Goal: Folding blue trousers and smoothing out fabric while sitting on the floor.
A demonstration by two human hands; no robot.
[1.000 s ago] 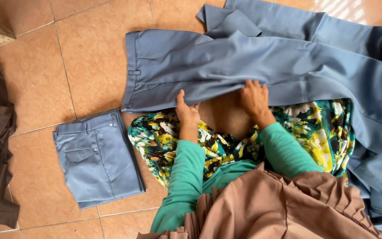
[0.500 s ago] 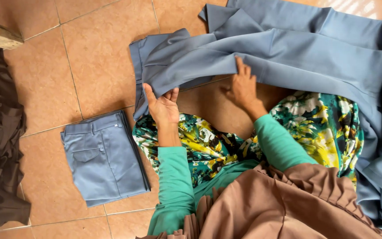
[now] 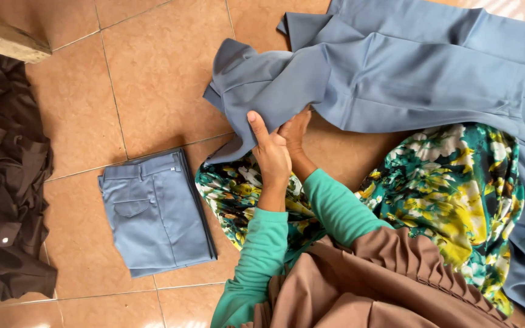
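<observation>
Fingers of left hand (image 3: 271,153) and right hand (image 3: 296,130) gripping blue trousers (image 3: 372,79), folded pair (image 3: 153,212) nearby

Seen from above, the person wears a long-sleeved top in plain teal-green knit fabric, with snug sleeves that end in narrow cuffs at both wrists. The left hand (image 3: 271,157) and the right hand (image 3: 295,130) are bare, with no rings, watch or bracelets in sight. Over the chest hangs a brown pleated cloth (image 3: 390,285), soft and matte, gathered into many narrow folds that fan out along its edge. Across the lap spreads a floral skirt (image 3: 457,188), dark green printed with yellow, white and teal blossoms.
</observation>
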